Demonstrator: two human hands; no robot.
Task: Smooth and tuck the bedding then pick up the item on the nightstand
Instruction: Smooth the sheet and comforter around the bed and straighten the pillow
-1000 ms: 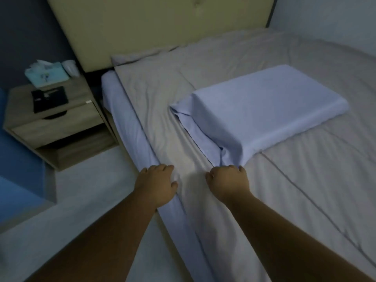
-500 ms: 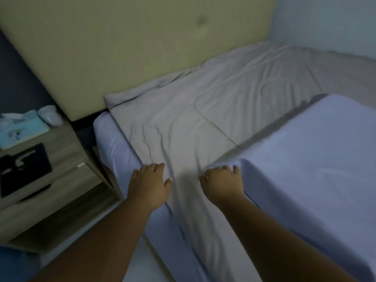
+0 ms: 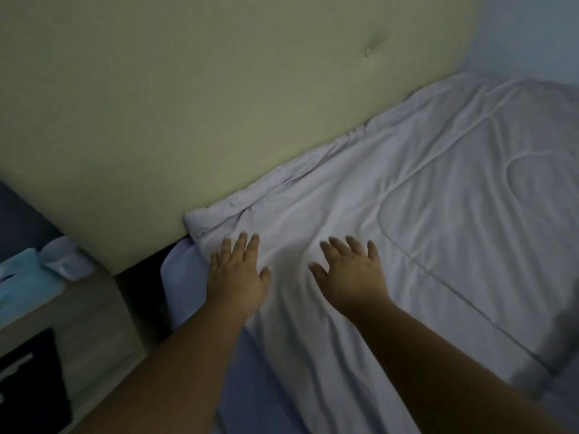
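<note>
Quilt (image 3: 438, 230) covers the mattress, its top edge bunched against the headboard (image 3: 219, 104). Near its top left corner both hands lie palm down on the cloth, fingers straight and spread, gripping nothing. The left hand (image 3: 238, 277) rests just inside the quilt's side edge, beside the blue sheet (image 3: 185, 283) on the mattress side. The right hand (image 3: 351, 277) rests near it, with wrinkled cloth between them. Left of the bed stands the nightstand (image 3: 94, 308). On it lies a flat black item (image 3: 31, 380), cut off by the frame edge. It is perhaps a wallet, but the dim light blurs it. A tissue pack (image 3: 22, 280) and a pale cup (image 3: 64, 261) sit behind it.
</note>
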